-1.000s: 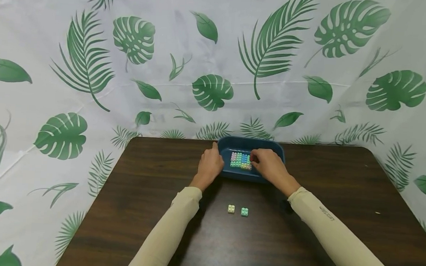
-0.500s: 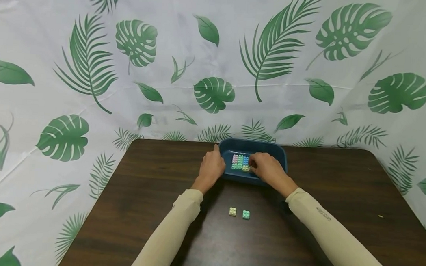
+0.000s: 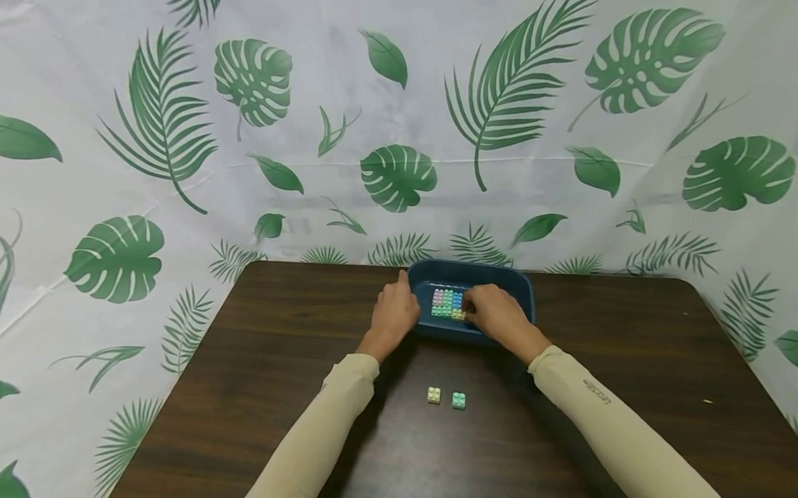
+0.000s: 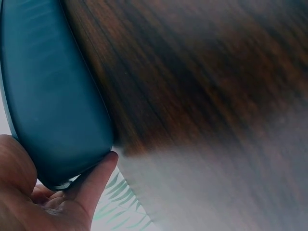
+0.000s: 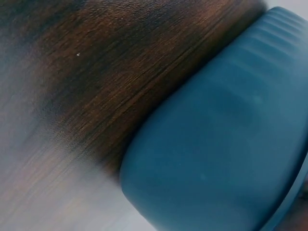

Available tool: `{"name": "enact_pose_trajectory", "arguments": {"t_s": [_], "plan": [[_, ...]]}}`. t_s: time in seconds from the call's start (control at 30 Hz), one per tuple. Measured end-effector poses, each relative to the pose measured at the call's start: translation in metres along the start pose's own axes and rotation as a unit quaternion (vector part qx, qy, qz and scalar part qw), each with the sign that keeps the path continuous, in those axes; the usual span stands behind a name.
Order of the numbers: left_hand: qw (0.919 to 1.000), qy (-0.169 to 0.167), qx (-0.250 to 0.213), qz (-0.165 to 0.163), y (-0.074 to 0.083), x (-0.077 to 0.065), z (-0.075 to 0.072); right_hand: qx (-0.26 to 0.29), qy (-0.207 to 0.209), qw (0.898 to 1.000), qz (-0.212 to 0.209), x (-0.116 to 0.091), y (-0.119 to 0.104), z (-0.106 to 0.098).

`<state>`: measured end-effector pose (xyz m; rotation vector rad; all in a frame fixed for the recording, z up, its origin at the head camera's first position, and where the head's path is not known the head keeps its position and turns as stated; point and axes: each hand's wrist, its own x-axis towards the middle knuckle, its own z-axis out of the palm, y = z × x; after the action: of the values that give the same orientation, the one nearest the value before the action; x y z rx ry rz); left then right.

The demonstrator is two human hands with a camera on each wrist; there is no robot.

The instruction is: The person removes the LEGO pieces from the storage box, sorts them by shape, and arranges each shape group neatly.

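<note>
A dark blue plastic bin [image 3: 449,333] stands at the far side of the table. My left hand [image 3: 395,310] grips its left end; in the left wrist view the thumb lies along the bin's [image 4: 57,96] rim and a finger reaches under the end. Inside, pastel toy bricks [image 3: 446,301] in pink, green, blue and yellow form a compact block. Over the right end of that block, my right hand [image 3: 501,312] pinches a brick with curled fingers, which hide most of it. The right wrist view shows the bin's outer wall [image 5: 216,144], with the fingers out of sight behind it.
Two loose bricks, one yellow [image 3: 434,395] and one green [image 3: 458,400], lie on the dark wooden table [image 3: 299,311] in front of the bin. Just beyond the table's back edge hangs a white cloth [image 3: 318,229] printed with green leaves.
The right hand has shifted slightly left over the bricks, covering more of the right column. The left hand keeps its grip on the bin, and the loose bricks stay put.
</note>
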<state>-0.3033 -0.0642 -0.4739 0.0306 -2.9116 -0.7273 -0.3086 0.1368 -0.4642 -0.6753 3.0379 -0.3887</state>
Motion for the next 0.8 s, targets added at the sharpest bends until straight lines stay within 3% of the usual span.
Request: {"name": "enact_pose_trajectory", "arguments": {"t_s": [0.3,0.5,0.67,0.8], "plan": [[1.0,-0.008,0.001,-0.002,0.0,0.0,0.0,-0.003,0.004,1.0,-0.009,-0.001,0.002,0.0],[0.9999,-0.006,0.0,-0.013,-0.002,0.001,0.003,-0.028,0.048,0.997,-0.046,-0.009,0.008,-0.002],[0.9998,-0.009,-0.009,-0.018,-0.002,0.002,0.003,-0.037,0.108,0.991,-0.069,-0.028,0.005,-0.019],[0.9998,-0.01,-0.01,-0.012,0.0,0.003,0.001,-0.046,0.132,0.985,-0.097,-0.054,-0.007,-0.035]]}}
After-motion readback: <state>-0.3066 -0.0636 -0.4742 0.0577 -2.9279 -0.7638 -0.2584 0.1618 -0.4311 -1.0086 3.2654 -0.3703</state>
